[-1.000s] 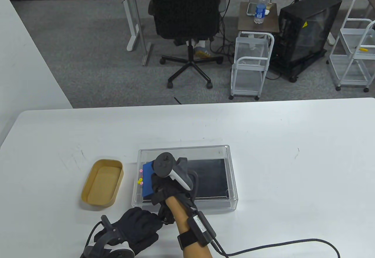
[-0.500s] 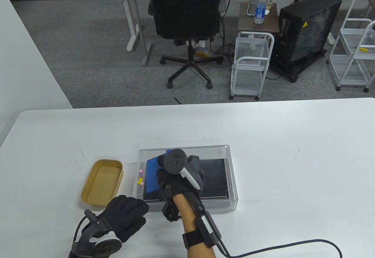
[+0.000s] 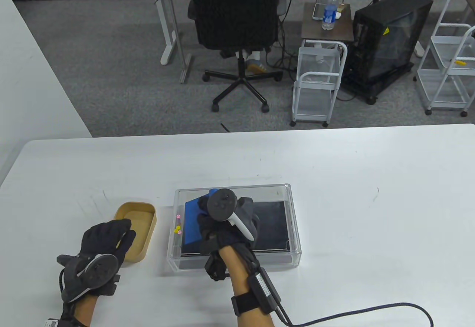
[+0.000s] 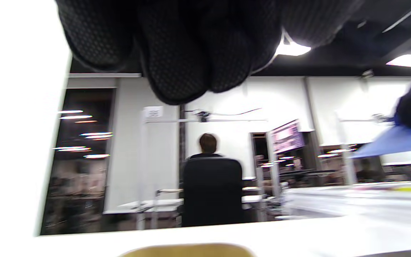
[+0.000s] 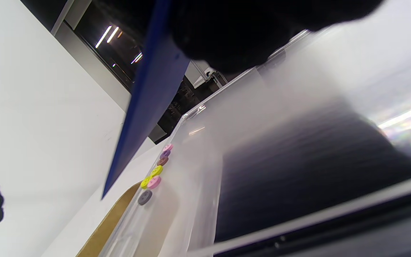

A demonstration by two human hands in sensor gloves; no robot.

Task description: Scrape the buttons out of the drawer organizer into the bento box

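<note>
— Where are the buttons (image 3: 178, 226)?

— Lined up against the left wall of the clear drawer organizer (image 3: 289, 208), beside the tan bento box (image 3: 150, 230).

— And the hands?

— The right hand (image 3: 226, 226) grips a blue scraper (image 3: 192, 223) inside the organizer. The left hand (image 3: 105, 239) rests, fingers extended, on the bento's near rim.

— Anything around?

— An office chair (image 3: 233, 26) beyond the table (image 3: 371, 178).

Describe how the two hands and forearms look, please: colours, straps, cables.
Both hands, left hand and right hand, wear black textured gloves with dark grey-and-white trackers. Forearms are bare. The right forearm carries a black strap, a box and a black cable.
</note>
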